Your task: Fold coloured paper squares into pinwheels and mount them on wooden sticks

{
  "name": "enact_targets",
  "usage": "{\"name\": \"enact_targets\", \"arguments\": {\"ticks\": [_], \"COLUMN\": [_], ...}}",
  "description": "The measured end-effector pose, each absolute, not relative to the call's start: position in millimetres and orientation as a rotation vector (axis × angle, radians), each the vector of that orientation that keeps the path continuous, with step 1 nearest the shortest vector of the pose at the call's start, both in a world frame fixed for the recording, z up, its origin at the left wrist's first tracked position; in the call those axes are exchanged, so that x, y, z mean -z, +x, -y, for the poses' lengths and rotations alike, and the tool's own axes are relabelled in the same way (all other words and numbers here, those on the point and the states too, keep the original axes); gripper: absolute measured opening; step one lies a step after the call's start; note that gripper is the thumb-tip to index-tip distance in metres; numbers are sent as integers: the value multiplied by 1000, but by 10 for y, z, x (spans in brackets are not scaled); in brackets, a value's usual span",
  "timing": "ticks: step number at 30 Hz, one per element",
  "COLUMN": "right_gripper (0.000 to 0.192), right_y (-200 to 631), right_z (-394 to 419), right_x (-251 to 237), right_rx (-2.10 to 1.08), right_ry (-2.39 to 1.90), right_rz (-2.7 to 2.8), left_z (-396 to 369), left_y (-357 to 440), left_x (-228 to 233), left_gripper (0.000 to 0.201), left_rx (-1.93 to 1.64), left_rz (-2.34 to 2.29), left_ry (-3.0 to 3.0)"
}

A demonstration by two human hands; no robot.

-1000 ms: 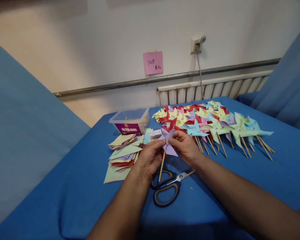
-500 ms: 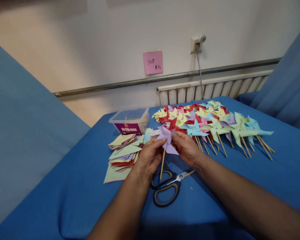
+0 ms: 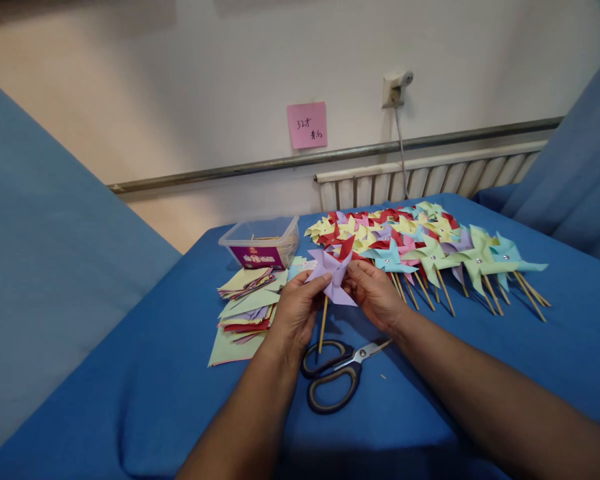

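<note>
I hold a lilac paper pinwheel (image 3: 331, 273) on a wooden stick (image 3: 323, 324) above the blue table (image 3: 180, 373). My left hand (image 3: 296, 312) pinches its left side, with the stick running down past the fingers. My right hand (image 3: 375, 293) grips its right side. Directly below my hands lie black-handled scissors (image 3: 334, 373). A row of finished pinwheels (image 3: 420, 243) in red, yellow, green, blue and lilac lies behind and to the right.
A pile of cut coloured paper squares (image 3: 245, 303) lies left of my hands. Behind it stands a clear plastic box (image 3: 261, 241) with a purple label. A radiator (image 3: 430, 175) and a wall with a pink note (image 3: 307, 125) are behind the table.
The lilac pinwheel has turned and opened out between my fingers, and both hands have shifted slightly upward and away from me. The stick has swung a little.
</note>
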State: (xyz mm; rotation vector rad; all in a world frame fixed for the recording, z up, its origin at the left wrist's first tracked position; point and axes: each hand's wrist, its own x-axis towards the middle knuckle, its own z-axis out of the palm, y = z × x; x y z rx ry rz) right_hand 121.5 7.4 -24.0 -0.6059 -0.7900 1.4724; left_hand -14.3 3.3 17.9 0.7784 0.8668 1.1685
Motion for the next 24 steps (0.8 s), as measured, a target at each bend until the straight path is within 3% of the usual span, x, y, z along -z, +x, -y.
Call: {"name": "enact_targets", "arguments": {"ticks": [6,9,13,21,24], "right_gripper": [33,22,20,57,50], "right_y": [1281,1297,1276,1165,1144], "right_z": [-81,-76,-49,-19,-25], "right_x": [186,182,193,192,207], "right_rx": [-1145,-1082,-1116,-1378,-1464], "right_ry": [-653,-671,-700,-666,-655], "right_rz": [865,984,1064,756,715], "left_z": [-48,-46,-48,-69,-60], "left_y": [-142,-132,-126,-127,-116], "left_x": [-123,-108,-114,-77,-63], "left_gripper": [44,41,37,43,40], "left_rx": [-1137,-1158,-1184,-1202,-1174], "left_rz": [-979,-1019,-1033,-1040,-1059], "left_ry": [840,873,909,882,907]}}
